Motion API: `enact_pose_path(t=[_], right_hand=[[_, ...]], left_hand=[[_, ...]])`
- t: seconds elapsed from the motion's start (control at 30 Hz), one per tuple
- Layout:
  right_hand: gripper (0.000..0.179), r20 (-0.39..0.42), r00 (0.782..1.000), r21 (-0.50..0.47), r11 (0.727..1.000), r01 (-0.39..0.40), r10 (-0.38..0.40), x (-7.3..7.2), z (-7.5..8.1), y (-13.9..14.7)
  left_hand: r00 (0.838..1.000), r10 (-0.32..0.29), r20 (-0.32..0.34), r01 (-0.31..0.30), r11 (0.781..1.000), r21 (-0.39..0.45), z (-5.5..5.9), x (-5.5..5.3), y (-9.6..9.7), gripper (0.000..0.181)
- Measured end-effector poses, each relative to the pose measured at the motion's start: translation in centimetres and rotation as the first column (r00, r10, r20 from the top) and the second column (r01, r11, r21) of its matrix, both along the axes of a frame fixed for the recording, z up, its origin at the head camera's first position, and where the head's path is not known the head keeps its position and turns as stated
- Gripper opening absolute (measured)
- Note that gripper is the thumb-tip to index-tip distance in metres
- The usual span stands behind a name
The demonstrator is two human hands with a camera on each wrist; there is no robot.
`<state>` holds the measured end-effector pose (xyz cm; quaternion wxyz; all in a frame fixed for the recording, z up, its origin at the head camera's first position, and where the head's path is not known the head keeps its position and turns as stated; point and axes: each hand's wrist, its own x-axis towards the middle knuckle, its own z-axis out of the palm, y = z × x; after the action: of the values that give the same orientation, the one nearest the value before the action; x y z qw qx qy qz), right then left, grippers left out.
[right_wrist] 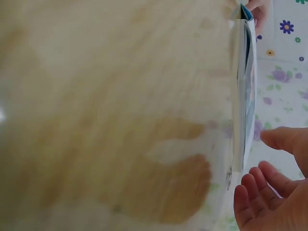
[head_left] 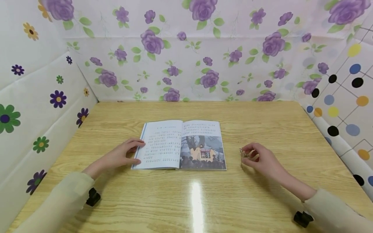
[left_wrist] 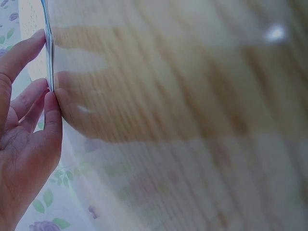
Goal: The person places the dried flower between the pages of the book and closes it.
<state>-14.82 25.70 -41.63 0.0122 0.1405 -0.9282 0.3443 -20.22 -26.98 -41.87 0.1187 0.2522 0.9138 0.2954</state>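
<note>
An open book lies on the wooden table, with printed text on its left page and text above a dark picture on its right page. My left hand rests at the book's left edge, thumb and fingers spread apart along it. The left wrist view shows its fingertips touching the book's edge. Right of the book, my right hand has its thumb and fingers apart around a small, thin, dark, stringy thing. In the right wrist view this thing lies low on the table, just beyond the fingertips.
The wooden table reaches back to a wall covering with purple flowers. A flowered sheet borders it on the left and a dotted one on the right. A strip of light reflects off the tabletop in front of the book.
</note>
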Motion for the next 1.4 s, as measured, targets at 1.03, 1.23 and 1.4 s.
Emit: enact_pose_path(t=[1.03, 1.23, 1.4], right_hand=[[0.026, 0.074, 0.991, 0.088, 0.989, -0.12, 0.113, -1.4, -0.5, 1.5], [0.026, 0.065, 0.99, 0.083, 0.988, -0.133, 0.127, -2.1, -0.9, 2.0], [0.027, 0.067, 0.988, 0.068, 0.987, -0.142, 0.138, -2.5, -0.7, 2.4]], left_hand=[[1.0, 0.017, -0.001, -0.017, 1.0, -0.017, 0.1, 0.2, 0.1, 0.065], [1.0, 0.017, 0.002, -0.017, 1.0, -0.005, 0.0, 0.1, 0.1, 0.065], [1.0, 0.018, -0.004, -0.018, 1.0, -0.013, 0.0, 0.2, 0.1, 0.065]])
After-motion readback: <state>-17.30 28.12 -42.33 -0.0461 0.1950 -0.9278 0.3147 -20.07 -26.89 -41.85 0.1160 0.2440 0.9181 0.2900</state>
